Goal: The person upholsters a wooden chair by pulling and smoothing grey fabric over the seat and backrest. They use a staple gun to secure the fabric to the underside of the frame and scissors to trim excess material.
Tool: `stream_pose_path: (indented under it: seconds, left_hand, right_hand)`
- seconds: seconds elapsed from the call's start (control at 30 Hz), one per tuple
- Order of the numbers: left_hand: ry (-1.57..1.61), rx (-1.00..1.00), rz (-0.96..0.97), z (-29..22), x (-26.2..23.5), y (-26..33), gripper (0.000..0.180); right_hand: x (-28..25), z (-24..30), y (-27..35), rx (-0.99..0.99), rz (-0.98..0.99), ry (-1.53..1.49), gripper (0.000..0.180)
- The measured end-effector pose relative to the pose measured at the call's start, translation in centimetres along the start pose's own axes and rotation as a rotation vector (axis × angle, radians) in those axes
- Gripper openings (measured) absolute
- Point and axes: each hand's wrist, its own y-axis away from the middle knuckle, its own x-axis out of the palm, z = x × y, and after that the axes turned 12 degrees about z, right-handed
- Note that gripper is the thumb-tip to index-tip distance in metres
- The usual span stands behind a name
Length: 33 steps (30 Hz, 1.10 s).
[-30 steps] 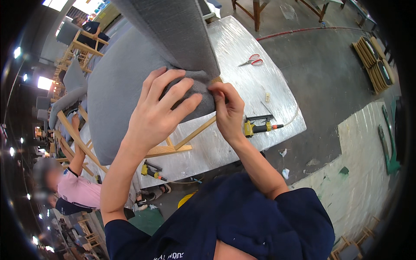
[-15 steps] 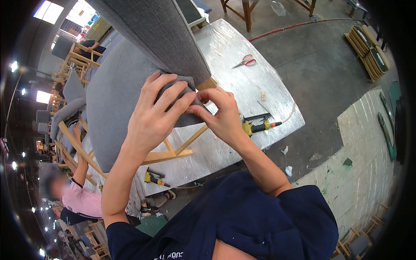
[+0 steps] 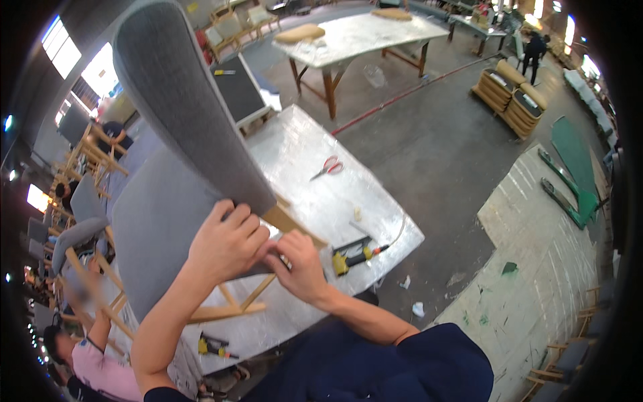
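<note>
A grey upholstered chair lies on a table wrapped in shiny film; its padded backrest rises toward the far left. My left hand is closed with curled fingers at the rear corner of the chair's seat, gripping the grey fabric near the backrest's base. Beside it, my right hand pinches the fabric edge at the same corner, its fingertips close to the left hand's. Bare wood shows under the backrest. My fingers partly hide the fabric they hold.
Red-handled scissors and a yellow-black staple gun with a hose lie on the table. Another staple gun is near its front edge. A co-worker in a pink shirt works on a chair at left. A white table stands beyond.
My view has tilted up, so the scene sits lower. My left fingers, spread over the fabric before, are now curled in. More bare wood shows below the backrest.
</note>
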Motion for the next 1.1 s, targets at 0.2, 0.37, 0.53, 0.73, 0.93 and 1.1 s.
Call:
stream_pose_path:
  seconds: [0.2, 0.37, 0.53, 0.73, 0.93, 1.1]
  left_hand:
    - [-0.065, -0.061, 0.153, 0.0, 1.0, -1.2, 0.034]
    - [0.422, 0.072, -0.401, 1.3, 0.7, -0.4, 0.021]
    - [0.553, -0.178, -0.362, 6.6, -2.0, 3.5, 0.018]
    - [0.439, -0.173, -0.283, 6.2, -0.1, 3.9, 0.013]
    - [0.362, -0.222, -0.106, 5.3, -0.2, 3.7, 0.017]
    - [0.394, -0.283, -0.149, 4.7, 0.1, 4.1, 0.02]
  right_hand:
    - [0.3, -2.6, -0.7, -0.08, 0.092, -0.068, 0.016]
    - [1.0, -5.2, -1.9, -0.261, 0.083, -0.038, 0.014]
    - [1.7, -6.9, -2.3, -0.246, 0.148, -0.057, 0.024]
    - [1.4, -5.5, -1.2, -0.253, 0.193, -0.178, 0.028]
    - [1.0, -5.9, -1.0, -0.277, 0.188, -0.17, 0.028]
    - [1.7, -7.9, -2.8, -0.295, 0.219, -0.093, 0.026]
